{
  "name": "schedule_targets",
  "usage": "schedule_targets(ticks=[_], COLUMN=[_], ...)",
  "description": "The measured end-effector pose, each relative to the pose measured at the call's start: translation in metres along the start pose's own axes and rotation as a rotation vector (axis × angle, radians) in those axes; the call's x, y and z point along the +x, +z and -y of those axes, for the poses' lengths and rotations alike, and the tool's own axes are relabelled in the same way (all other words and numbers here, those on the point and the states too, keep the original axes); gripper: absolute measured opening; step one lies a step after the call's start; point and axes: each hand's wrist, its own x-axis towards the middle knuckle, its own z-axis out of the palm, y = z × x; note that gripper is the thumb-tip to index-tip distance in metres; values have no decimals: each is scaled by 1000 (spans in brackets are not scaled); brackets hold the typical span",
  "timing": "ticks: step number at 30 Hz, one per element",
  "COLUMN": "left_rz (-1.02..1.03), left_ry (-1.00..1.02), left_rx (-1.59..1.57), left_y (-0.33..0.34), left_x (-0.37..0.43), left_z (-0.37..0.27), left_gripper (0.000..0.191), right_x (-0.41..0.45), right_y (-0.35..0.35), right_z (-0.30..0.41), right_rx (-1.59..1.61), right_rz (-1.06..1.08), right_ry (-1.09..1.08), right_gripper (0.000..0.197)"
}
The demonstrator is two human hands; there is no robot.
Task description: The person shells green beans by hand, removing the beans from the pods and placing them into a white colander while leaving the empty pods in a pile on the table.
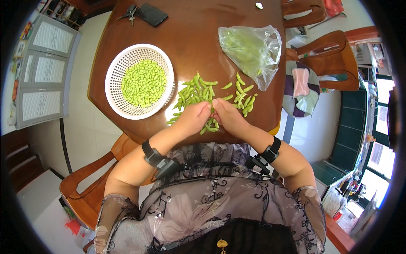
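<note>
My left hand (pixel 194 116) and my right hand (pixel 229 116) meet at the fingertips above the near part of the table, pinching a green soybean pod (pixel 212 109) that the fingers mostly cover. Beneath and beyond them lies a heap of green soybean pods (pixel 192 93). A smaller group of pods (pixel 248 103) is spread to the right of my right hand. Left of the heap stands a round white plastic colander basket (pixel 113 71) with many shelled green soybeans (pixel 144 83) inside. A clear plastic bag (pixel 253 52) with green contents lies at the right, beyond the pods.
The brown wooden table (pixel 190 38) also bears a black smartphone (pixel 152 14), keys (pixel 131 16) and a small white object (pixel 259 5) towards the far side. Wooden chairs stand along the right (pixel 333 60) and at the near left (pixel 85 181). A patterned cushion (pixel 290 73) is at the right.
</note>
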Motion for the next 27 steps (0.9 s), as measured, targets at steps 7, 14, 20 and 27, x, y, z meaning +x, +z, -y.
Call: schedule_targets(ticks=[7, 14, 20, 27], left_rz=[73, 25, -13, 4], left_ry=[-164, 6, 203, 191], left_rx=[-219, 37, 463, 362], left_y=[-5, -5, -2, -1], left_x=[-1, 1, -3, -1], left_z=[-7, 1, 0, 3], left_gripper=[31, 22, 11, 13], right_x=[1, 3, 4, 2], right_y=[-6, -9, -8, -8], right_z=[2, 2, 8, 4], right_rx=[97, 216, 459, 343], right_rz=[66, 138, 167, 153], right_ry=[91, 222, 526, 358], right_gripper=[26, 25, 28, 27])
